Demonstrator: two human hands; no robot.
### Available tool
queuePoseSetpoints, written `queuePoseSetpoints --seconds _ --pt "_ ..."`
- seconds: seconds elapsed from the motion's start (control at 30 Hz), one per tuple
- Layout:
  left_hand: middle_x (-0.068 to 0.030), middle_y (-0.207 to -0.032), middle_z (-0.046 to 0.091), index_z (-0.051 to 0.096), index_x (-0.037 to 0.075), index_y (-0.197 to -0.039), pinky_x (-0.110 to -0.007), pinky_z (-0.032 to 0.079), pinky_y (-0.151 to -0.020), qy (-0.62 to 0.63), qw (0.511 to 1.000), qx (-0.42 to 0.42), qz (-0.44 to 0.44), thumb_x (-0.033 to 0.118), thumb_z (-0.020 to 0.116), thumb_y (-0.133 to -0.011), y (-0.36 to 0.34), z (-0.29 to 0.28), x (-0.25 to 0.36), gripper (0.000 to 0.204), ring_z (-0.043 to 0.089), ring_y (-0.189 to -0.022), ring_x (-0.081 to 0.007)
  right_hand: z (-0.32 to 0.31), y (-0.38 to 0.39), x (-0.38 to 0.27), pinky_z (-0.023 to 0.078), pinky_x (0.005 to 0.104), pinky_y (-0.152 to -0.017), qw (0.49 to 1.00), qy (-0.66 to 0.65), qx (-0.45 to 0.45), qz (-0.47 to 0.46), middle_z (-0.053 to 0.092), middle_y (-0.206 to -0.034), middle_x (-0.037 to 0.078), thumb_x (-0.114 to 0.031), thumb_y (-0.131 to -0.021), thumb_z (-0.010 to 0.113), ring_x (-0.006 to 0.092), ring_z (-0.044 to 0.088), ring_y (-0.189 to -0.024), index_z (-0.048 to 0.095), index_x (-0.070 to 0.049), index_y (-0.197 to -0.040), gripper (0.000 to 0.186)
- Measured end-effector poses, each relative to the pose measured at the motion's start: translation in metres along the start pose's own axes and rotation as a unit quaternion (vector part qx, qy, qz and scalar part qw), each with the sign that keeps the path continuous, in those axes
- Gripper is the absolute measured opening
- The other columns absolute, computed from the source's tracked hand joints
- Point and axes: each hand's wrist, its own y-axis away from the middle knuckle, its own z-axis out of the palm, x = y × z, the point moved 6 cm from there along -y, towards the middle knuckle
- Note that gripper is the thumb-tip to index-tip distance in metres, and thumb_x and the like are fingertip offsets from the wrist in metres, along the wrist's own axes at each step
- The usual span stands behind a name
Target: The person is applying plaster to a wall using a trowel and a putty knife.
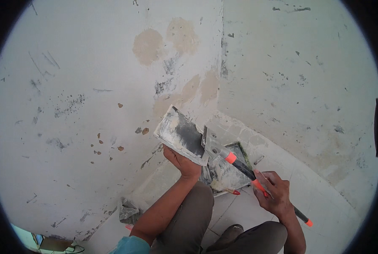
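My left hand grips a rectangular metal plate smeared with pale putty, tilted up in front of the wall corner. My right hand is closed on the black and orange handle of a long scraper, whose metal blade meets the plate's right edge. Below them a putty-crusted tray rests on the floor, with a small red-handled tool lying at its lower edge.
White walls with patches and chips form a corner ahead. Around me are floor tiles and my bent legs. A crumpled bag lies left by the wall; a brown item with cables shows at the lower left.
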Motion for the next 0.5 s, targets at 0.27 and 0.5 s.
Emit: queuePoseSetpoints --seconds 0.27,0.5 --pt "-0.0084 -0.130 0.043 0.042 -0.001 -0.140 -0.035 0.039 -0.108 0.049 0.992 0.064 -0.099 0.033 0.035 -0.114 0.000 -0.006 -0.005 0.043 0.048 -0.122 -0.0178 -0.010 0.008 -0.009 0.054 0.0332 -0.056 0.997 0.049 -0.001 -0.064 0.065 -0.102 0.008 -0.006 -0.072 0.084 0.0205 0.070 -0.078 0.064 -0.016 -0.139 0.070" --pt "-0.0070 -0.135 0.043 0.042 0.005 -0.141 -0.034 0.044 -0.106 -0.390 0.905 -0.071 0.155 0.023 0.048 -0.109 -0.013 -0.014 -0.006 0.037 0.051 -0.123 -0.0182 -0.024 0.016 -0.015 0.055 0.0332 -0.057 0.997 0.025 0.011 -0.078 0.066 -0.102 0.007 -0.003 -0.068 0.084 0.0214 0.070 -0.078 0.069 -0.016 -0.131 0.066"
